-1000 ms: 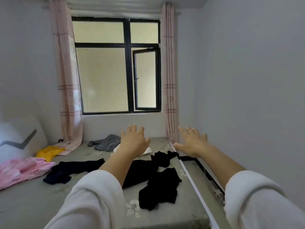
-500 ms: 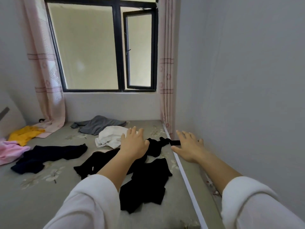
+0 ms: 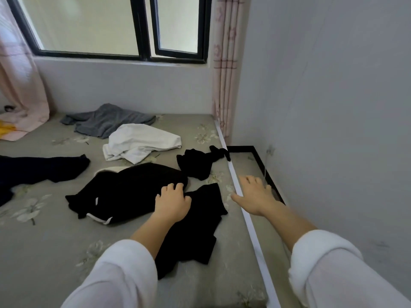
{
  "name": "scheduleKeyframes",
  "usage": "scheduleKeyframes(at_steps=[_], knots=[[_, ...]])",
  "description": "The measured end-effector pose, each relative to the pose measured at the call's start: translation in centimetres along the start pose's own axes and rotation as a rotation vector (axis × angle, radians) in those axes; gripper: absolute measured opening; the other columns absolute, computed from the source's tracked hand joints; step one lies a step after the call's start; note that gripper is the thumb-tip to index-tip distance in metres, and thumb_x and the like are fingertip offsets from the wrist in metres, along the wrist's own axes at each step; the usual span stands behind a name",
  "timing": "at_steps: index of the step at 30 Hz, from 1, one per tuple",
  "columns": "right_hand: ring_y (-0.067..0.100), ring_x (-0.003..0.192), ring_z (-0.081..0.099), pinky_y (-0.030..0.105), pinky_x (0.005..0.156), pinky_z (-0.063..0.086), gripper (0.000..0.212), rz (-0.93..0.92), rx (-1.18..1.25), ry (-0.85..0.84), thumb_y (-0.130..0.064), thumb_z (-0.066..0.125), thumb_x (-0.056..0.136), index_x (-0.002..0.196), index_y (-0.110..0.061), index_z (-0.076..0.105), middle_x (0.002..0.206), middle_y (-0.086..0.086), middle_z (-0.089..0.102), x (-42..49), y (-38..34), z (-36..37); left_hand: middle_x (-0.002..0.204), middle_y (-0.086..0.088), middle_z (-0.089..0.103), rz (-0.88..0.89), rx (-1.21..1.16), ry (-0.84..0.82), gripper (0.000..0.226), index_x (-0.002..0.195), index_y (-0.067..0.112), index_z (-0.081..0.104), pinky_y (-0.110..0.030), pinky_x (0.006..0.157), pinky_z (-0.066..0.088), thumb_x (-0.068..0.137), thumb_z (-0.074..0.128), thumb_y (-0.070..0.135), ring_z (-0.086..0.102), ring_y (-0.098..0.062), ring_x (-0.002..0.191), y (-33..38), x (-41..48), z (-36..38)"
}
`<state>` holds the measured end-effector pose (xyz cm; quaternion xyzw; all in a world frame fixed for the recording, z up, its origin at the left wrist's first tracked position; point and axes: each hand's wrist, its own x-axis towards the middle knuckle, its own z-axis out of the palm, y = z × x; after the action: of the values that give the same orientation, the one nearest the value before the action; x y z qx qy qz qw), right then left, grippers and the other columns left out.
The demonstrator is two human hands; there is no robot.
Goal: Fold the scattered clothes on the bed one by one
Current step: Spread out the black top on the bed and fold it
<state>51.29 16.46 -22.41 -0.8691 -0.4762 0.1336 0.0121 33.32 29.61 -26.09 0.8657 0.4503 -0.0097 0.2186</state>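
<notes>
Two dark garments touch, so the left hand (image 3: 172, 203), curled on the black trousers (image 3: 129, 192), grip unclear, could drag the black top (image 3: 195, 227) too; right hand (image 3: 253, 194) spread empty.

- The bed (image 3: 55, 252) – grey sheet with a pale flower print.
- Far end: grey garment (image 3: 106, 121), white garment (image 3: 142, 141) just in front, touching.
- Middle: black garment with white trim (image 3: 129, 190), small black piece (image 3: 195, 163), a flat black garment (image 3: 200, 223) nearest.
- Left: navy garment (image 3: 40, 170), yellow cloth (image 3: 5, 130), pink curtain hem (image 3: 24, 121).
</notes>
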Motion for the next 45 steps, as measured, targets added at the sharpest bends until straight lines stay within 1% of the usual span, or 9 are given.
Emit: scheduleKeyframes(at_steps=[11,19,23,29,35,38,41,43,45], knots=[[0.028,0.138,0.023,0.05,0.11,0.023,0.064,-0.189,-0.025,-0.128,-0.045,0.042,0.095,0.148,-0.015,0.021,0.153,0.007,0.024,17.3,4.1,3.8,0.148,-0.01,0.033,-0.187,-0.113,0.087,0.053,0.146,0.015,0.03,-0.046,0.108,0.033,0.097,0.04,0.033,0.03,-0.03,0.135,2.4,13.5,5.8],[0.026,0.139,0.022,0.047,0.11,0.024,0.065,-0.57,-0.226,-0.339,-0.044,0.039,0.097,0.15,-0.016,0.016,0.153,0.007,0.025,28.4,8.6,10.1,0.146,-0.011,0.036,-0.719,-0.287,0.108,0.054,0.144,0.014,0.031,-0.047,0.105,0.036,0.096,0.04,0.035,0.033,-0.03,0.132,4.4,17.6,15.4],[0.026,0.137,0.026,0.045,0.109,0.025,0.064,-0.683,-0.26,-0.393,-0.044,0.039,0.097,0.15,-0.015,0.017,0.151,0.006,0.028,31.5,9.3,13.1,0.148,-0.011,0.033,-0.862,-0.366,0.105,0.054,0.144,0.014,0.031,-0.045,0.105,0.037,0.096,0.04,0.035,0.031,-0.029,0.134,5.5,18.0,19.8],[0.023,0.141,0.02,0.045,0.111,0.024,0.067,-0.771,-0.327,-0.535,-0.044,0.042,0.097,0.151,-0.015,0.014,0.155,0.004,0.02,33.4,10.9,20.5,0.159,-0.009,0.009,-1.05,-0.421,0.042,0.067,0.15,0.02,0.017,-0.046,0.114,0.024,0.094,0.046,0.042,0.008,-0.033,0.145,5.4,16.5,28.1],[0.02,0.148,-0.001,0.045,0.115,0.017,0.086,-0.894,-0.402,-0.569,-0.036,0.054,0.092,0.153,-0.023,-0.005,0.161,-0.001,-0.005,34.1,11.5,27.3,0.16,-0.002,-0.013,-1.021,-0.406,-0.072,0.078,0.152,0.031,0.003,-0.049,0.118,0.013,0.093,0.053,0.042,-0.005,-0.036,0.146,3.8,14.3,35.9],[0.022,0.146,0.009,0.044,0.111,0.023,0.07,-0.922,-0.472,-0.457,-0.026,0.051,0.096,0.152,-0.022,0.01,0.16,-0.001,0.005,34.7,12.0,29.7,0.161,0.001,0.001,-0.995,-0.238,-0.005,0.054,0.147,0.029,0.028,-0.043,0.117,0.022,0.097,0.049,0.025,0.004,-0.03,0.147,3.2,13.7,37.4],[0.022,0.133,0.032,0.039,0.1,0.03,0.034,-0.985,-0.437,-0.238,-0.022,0.043,0.099,0.133,-0.022,0.045,0.143,0.001,0.04,35.1,11.9,30.1,0.155,-0.002,0.029,-0.986,-0.34,0.154,0.039,0.134,0.02,0.051,-0.036,0.112,0.03,0.096,0.049,0.014,0.027,-0.027,0.142,2.7,13.1,37.1],[0.023,0.119,0.044,0.038,0.09,0.033,0.022,-0.97,-0.293,-0.199,-0.022,0.04,0.1,0.114,-0.017,0.056,0.119,0.002,0.057,35.4,11.1,29.2,0.133,-0.008,0.057,-1.057,-0.611,0.345,0.034,0.128,0.015,0.058,-0.031,0.097,0.041,0.095,0.049,0.012,0.053,-0.024,0.12,2.7,12.6,35.4],[0.027,0.094,0.055,0.036,0.075,0.035,0.019,-0.83,0.009,-0.291,-0.021,0.038,0.101,0.096,-0.012,0.054,0.091,0.007,0.06,35.3,9.8,26.8,0.096,-0.002,0.068,-1.124,-0.829,0.557,0.022,0.111,0.019,0.064,-0.023,0.069,0.045,0.098,0.046,0.018,0.061,-0.014,0.083,3.1,11.7,32.4]])
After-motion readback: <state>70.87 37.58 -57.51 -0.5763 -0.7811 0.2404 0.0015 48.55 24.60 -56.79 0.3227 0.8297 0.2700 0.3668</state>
